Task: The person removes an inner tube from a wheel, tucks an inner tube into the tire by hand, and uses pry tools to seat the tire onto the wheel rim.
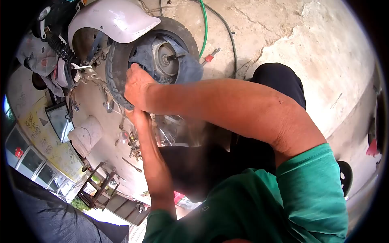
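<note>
A scooter wheel with a black tire [112, 75] lies in front of me under a pale fender [115, 18]. Blue-grey cloth [190, 67] is tucked around the metal hub [165, 54]. My right hand [138, 87] is closed in a fist at the near side of the tire, its fingers wrapped over the sidewall beside the cloth. Just below it, my left hand [137, 116] presses against the tire's lower edge. The right hand and wrist cover most of the left fingers, so their grip is hidden.
A green hose [204, 28] and a dark cable run over the concrete near a red-handled tool [210, 56]. Loose tools [131, 165] and a pale bucket [87, 135] are at left. A wooden stool [97, 186] stands farther left. My dark-clothed knee [279, 81] is beside the wheel.
</note>
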`<state>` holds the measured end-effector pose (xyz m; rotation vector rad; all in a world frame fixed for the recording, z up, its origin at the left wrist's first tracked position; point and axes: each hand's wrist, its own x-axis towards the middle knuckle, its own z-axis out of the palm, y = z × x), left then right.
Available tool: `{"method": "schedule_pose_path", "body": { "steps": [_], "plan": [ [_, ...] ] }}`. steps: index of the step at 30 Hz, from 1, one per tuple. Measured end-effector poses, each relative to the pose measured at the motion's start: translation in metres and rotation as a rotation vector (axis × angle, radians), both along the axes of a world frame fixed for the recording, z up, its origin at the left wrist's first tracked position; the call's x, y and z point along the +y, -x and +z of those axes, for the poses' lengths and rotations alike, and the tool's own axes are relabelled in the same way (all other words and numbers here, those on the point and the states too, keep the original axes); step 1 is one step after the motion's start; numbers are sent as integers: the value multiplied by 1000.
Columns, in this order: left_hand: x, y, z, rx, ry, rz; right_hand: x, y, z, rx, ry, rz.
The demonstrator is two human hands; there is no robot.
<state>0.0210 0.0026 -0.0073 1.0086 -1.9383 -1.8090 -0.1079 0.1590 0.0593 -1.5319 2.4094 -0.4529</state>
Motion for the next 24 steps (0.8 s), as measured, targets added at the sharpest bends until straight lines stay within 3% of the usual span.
{"method": "schedule_pose_path", "body": {
  "steps": [3,6,11,13,17,20,24],
  "plan": [
    [1,1,-1,70,11,-2,31,26,4,-164,284,-105],
    [0,2,-2,67,25,29,98,79,3,-316,406,-285],
    [-7,0,-4,80,1,10,198,72,-121,-533,346,-330],
    [-17,-6,-8,82,1,-11,217,41,-182,-504,391,-236],
    [-27,-13,-10,102,-41,-50,215,-18,-248,-380,319,-54],
    [-26,-16,-8,93,-26,-45,200,-47,-260,-59,369,51],
    [-39,-18,-11,75,-113,12,188,-59,-268,17,274,-34]
  ]
}}
